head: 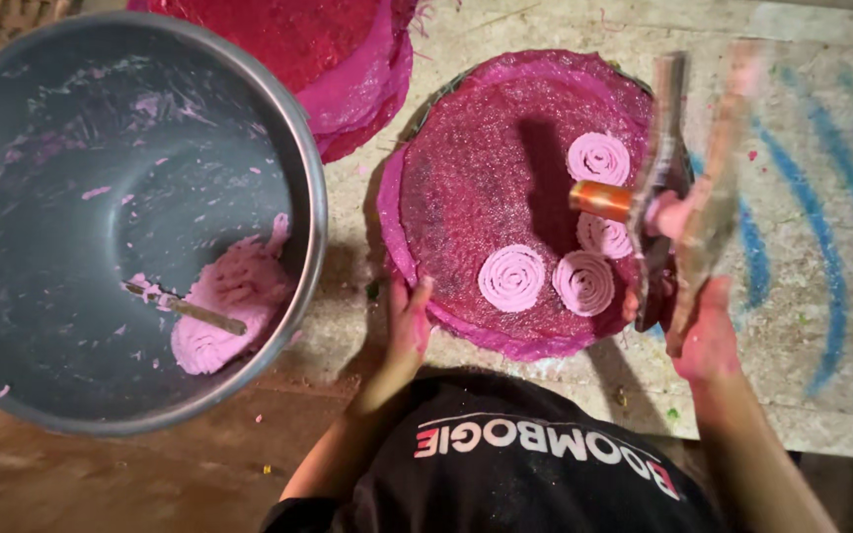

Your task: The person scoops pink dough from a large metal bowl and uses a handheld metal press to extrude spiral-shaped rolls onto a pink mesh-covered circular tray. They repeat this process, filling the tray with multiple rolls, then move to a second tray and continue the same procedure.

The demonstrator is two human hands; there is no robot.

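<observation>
Your right hand [708, 331] gripped the press [678, 192] above the tray's [466, 168] right side; your left hand [409, 321], fingers loosely curled, held its near rim.

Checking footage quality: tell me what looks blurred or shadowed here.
Head view: the wooden-handled dough press in the right hand is motion-blurred; its shadow falls across the round pink mesh tray; the pink dough spirals and left hand stay sharp.

four pink spirals [512, 277]; one basin [12, 99]; two hands [409, 331]
</observation>
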